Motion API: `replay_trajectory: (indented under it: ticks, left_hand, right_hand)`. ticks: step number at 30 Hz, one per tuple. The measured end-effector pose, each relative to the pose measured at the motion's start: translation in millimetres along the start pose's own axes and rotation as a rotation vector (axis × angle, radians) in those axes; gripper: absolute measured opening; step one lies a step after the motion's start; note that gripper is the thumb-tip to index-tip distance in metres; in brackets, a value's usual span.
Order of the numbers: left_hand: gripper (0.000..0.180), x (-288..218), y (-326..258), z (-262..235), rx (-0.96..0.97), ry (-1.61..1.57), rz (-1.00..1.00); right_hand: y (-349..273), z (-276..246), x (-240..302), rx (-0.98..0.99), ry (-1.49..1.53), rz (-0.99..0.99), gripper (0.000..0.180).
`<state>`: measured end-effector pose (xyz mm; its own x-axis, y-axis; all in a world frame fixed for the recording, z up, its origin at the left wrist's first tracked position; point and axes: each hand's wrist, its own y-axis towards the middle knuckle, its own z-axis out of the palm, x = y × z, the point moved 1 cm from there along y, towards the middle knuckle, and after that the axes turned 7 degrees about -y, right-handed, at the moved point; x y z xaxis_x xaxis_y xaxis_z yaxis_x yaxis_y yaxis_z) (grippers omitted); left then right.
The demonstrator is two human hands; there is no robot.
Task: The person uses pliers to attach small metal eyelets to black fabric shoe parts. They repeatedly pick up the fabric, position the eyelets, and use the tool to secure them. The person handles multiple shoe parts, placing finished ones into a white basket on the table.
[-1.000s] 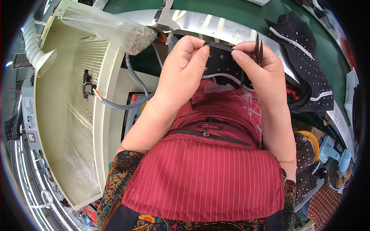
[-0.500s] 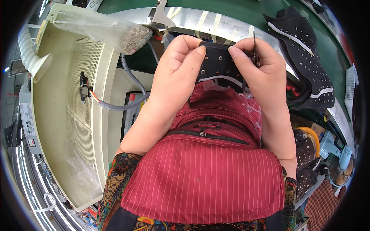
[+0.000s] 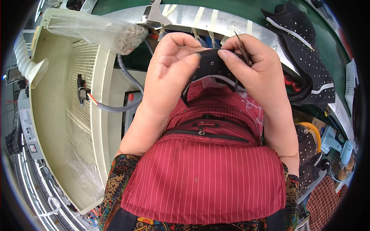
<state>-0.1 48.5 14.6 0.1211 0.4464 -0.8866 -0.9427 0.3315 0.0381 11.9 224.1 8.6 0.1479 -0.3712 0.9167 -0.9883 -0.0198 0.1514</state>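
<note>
Between my two hands is a piece of black fabric with metal eyelets and a pale strip along its lower edge. My left hand is closed on its left part, thumb against the bent fingers. At the top edge, the thumb and forefinger of my right hand pinch the cloth. Tucked in that same right hand are dark, pointed thread snips, blades angled up and left; their handle is hidden by my palm. Part of the fabric hangs down behind my left wrist.
A metal table edge with tape strips curves beyond my hands. More black eyelet fabric lies at the right. To the left are a cream tray with mesh, a bundle of threads and a grey cable.
The fabric has tilted and bunched, and its right end has shifted left with my right hand. The snips now lean further left. My left hand has moved slightly left and down.
</note>
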Motion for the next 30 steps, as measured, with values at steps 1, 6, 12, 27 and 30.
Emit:
replay_trajectory:
  ticks: [1,6,12,27,30]
  left_hand:
    - [0.011,1.5,0.0,0.0,-0.029,0.124,0.004]
    - [0.029,1.0,-0.5,-3.8,-0.011,0.287,-0.008]
    - [0.037,-13.6,1.3,-12.2,0.252,0.192,-0.272]
    - [0.032,-14.3,11.7,-23.5,0.059,0.556,-0.062]
    - [0.034,-11.1,9.2,-19.4,0.091,0.43,-0.084]
  right_hand:
    - [-0.2,-0.3,0.9,0.008,-0.034,-0.008,0.018]
    - [-0.5,-1.6,7.7,0.017,-0.132,-0.103,0.017]
    - [-3.5,4.4,6.3,0.074,-0.246,-0.24,0.013]
    - [-21.7,-27.4,-11.7,-0.059,-0.085,0.061,0.016]
    - [-18.2,-32.4,-4.5,-0.133,-0.052,-0.005,0.016]
